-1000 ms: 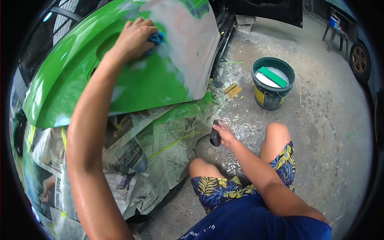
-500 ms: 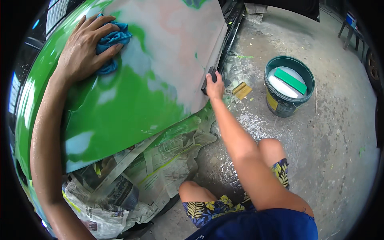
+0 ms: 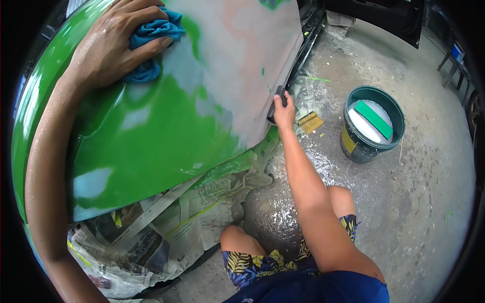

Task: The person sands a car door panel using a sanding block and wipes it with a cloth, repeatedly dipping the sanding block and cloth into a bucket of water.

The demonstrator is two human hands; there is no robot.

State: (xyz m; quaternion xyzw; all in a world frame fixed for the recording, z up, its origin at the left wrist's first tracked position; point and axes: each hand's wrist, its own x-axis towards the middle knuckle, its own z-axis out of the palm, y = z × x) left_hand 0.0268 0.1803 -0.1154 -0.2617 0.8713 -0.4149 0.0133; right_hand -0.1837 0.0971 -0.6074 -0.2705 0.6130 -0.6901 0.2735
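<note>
My left hand presses a crumpled, wet-looking blue cloth against the upper part of a green car body panel. Its fingers bend round the cloth, and the forearm is beaded with water. Pale grey and pinkish sanded patches spread over the panel's upper right. At the panel's right edge, my right hand grips a dark block, which looks like a sanding block, flat against the edge. The block's working face is hidden.
Newspaper masking hangs below the panel. On the wet concrete floor, a yellowish-brown piece lies near a dark green bucket of sudsy water with a green-and-white block in it. An open dark car door juts out at the top.
The view has tilted, so most things sit farther right in the picture. Both hands keep their grips, at nearly the same places on the panel.
</note>
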